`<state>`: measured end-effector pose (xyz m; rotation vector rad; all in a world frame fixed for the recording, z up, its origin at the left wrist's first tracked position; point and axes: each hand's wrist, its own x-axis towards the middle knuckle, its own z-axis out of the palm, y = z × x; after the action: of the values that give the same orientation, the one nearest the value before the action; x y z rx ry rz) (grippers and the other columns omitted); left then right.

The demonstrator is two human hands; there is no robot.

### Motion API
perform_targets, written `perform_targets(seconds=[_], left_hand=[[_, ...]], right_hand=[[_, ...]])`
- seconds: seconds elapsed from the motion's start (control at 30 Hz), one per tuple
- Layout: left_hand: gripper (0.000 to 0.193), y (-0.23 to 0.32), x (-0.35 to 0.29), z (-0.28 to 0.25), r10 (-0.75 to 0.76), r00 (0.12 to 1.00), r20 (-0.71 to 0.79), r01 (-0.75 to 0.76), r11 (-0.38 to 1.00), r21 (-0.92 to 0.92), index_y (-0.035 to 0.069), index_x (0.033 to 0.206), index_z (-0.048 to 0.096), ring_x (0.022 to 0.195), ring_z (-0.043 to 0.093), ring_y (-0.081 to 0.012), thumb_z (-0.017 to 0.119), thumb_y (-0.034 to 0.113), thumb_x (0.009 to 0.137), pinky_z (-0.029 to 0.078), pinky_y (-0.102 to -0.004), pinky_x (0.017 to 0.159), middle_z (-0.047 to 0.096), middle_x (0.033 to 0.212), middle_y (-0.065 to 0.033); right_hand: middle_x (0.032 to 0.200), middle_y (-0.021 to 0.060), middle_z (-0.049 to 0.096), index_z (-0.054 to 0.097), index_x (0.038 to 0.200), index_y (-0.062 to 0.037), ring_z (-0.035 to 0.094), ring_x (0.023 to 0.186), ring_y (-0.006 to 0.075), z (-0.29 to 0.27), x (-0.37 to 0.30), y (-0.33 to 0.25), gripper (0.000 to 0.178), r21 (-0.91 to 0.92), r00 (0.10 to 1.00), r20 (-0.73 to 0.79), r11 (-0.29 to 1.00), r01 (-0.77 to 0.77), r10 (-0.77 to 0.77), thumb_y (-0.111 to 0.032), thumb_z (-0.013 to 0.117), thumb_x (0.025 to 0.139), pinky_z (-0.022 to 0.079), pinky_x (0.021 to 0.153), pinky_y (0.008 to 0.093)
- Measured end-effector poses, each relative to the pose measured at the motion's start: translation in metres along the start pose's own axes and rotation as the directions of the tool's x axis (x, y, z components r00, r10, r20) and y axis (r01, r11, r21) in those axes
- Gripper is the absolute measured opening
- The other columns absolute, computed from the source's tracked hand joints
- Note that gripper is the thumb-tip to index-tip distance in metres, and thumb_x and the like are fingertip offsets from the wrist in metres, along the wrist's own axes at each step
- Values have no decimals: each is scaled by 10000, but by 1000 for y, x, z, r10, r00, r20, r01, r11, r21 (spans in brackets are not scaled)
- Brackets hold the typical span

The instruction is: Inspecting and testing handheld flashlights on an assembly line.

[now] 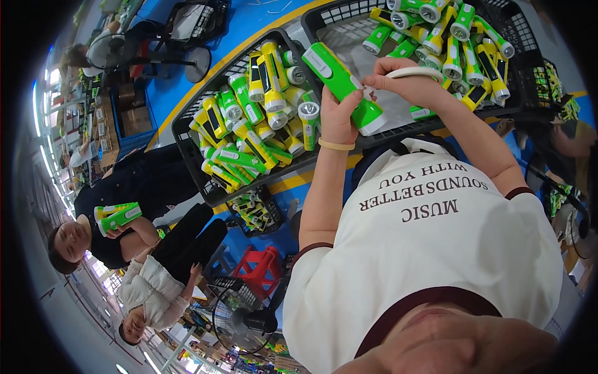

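My left hand [339, 118] is closed around a green flashlight [334, 73] with white trim, held tilted above the gap between two baskets. Its wider head end points down toward me. Beside the flashlight, my right hand [398, 81] has its thumb and fingertips pinched together close to the casing; whatever they grip is too small to make out. A white bangle [416, 71] circles my right wrist, and a yellowish band [336, 145] sits on the left one. Green and yellow flashlights [268, 81] fill the left basket, and more flashlights [451, 43] lie heaped in the right basket.
The left black basket [182, 134] and right black basket [529, 47] flank my hands. A smaller basket [269, 221] of flashlights sits below. A red stool [258, 271], a standing fan [240, 321] and two people stand to the left; one person's hand holds flashlights [117, 216].
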<state>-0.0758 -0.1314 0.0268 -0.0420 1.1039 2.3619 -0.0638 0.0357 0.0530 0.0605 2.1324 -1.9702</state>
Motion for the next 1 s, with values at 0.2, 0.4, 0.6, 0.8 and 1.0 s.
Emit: perform_targets(seconds=[0.2,0.4,0.6,0.8,1.0], left_hand=[[249,14,17,-36,105,955,-276,-49,978,204,-6,984,489,719,596,-211,565,89,767,507,-330,631,588,845,-132],[447,146,47,-242,544,764,-348,347,108,931,-49,965,561,836,599,-292,668,299,705,477,-373,736,611,925,-197],[330,73,132,-87,468,855,225,-62,-338,939,-25,914,614,767,571,-380,672,204,683,459,-402,731,608,809,-219],[453,-128,240,-25,-37,998,-60,45,-316,948,-22,1037,517,985,532,-339,629,300,738,442,-409,818,563,1038,-203],[328,-138,237,-5,-270,883,-384,376,-84,923,53,899,566,781,599,-278,618,333,736,474,-401,653,607,884,-136]], right_hand=[[643,-43,475,501,686,-84,415,606,41,-3,12,50,215,6,967,-244,996,85,-81,-204,620,819,341,567,184],[676,-24,515,510,734,-80,467,651,47,-92,-13,72,240,149,905,-416,988,-28,88,-275,604,837,368,603,197],[674,-17,512,501,754,-82,492,644,57,-123,-65,107,215,385,806,-493,913,-135,327,-250,601,846,377,591,181],[716,-13,537,518,785,-74,521,679,65,-132,-81,96,190,399,832,-475,913,-85,286,-232,606,845,397,620,181],[735,-7,550,519,788,-76,543,666,68,-149,-115,105,187,467,803,-491,880,-83,336,-232,608,842,430,615,187]])
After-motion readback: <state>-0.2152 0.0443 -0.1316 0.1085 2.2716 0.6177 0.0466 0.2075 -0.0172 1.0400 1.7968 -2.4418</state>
